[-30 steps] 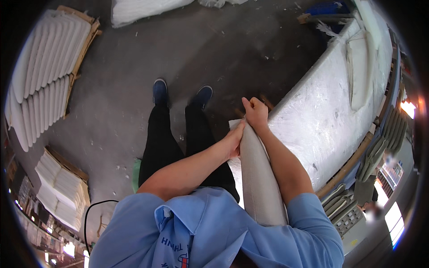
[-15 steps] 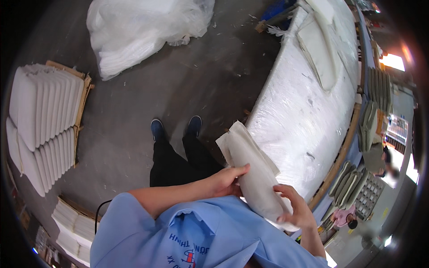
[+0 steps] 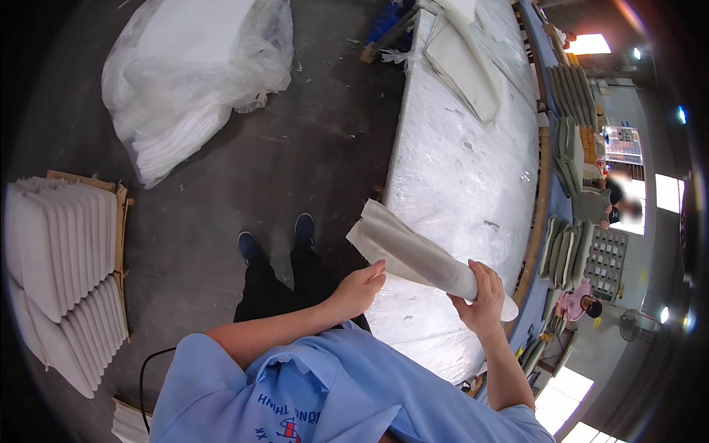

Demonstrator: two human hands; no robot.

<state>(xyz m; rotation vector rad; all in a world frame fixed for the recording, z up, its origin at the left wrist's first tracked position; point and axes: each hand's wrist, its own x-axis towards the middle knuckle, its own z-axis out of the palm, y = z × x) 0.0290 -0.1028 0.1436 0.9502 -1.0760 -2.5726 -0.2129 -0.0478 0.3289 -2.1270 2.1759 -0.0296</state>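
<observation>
A pale beige fabric cover, folded into a long loose roll, hangs slantwise in front of my body. Its flared end points up and left, and a white end shows at the lower right. My right hand is wrapped round the roll near that white end, thumb below and fingers over the top. My left hand is beside the flared end, fingers stretched toward its lower edge. Whether the fingertips touch the cloth is hard to make out. Behind the cover lies a table surface wrapped in clear plastic film.
Another pale fabric cover lies on the wrapped table's far part. A large plastic bag of white padding sits on the floor ahead. Stacked white cushions stand at the left. Beyond the table are grey cushions and people.
My right hand has moved from the roll's side to a grip around it. My left hand has come off the roll's middle. The cover has turned flatter; my view has shifted right.
</observation>
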